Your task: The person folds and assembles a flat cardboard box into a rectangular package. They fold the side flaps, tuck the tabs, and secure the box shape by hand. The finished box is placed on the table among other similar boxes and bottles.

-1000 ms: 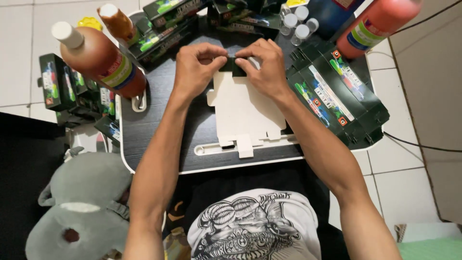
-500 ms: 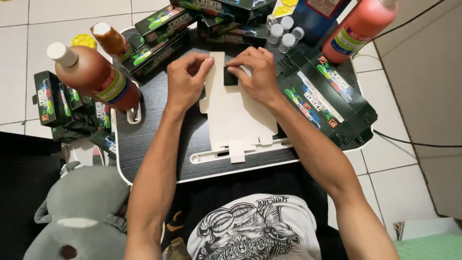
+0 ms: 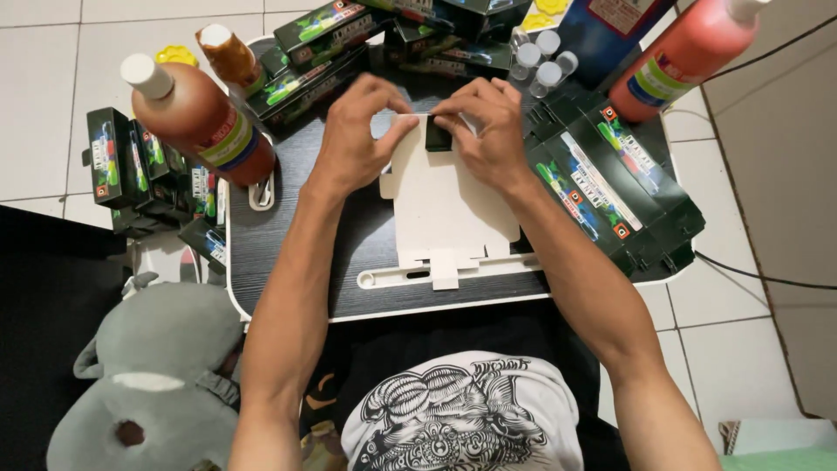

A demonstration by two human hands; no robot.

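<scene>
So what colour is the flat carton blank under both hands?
The carton blank shows plain off-white, its unprinted side up; the head view shows it best.

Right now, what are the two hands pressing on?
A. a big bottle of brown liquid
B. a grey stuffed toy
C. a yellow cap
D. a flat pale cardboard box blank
D: the left hand and right hand both rest on the flat cardboard blank lying on the black tray table.

Both hands [image 3: 427, 139] shifted along the carton blank's [image 3: 445, 209] top.
</scene>
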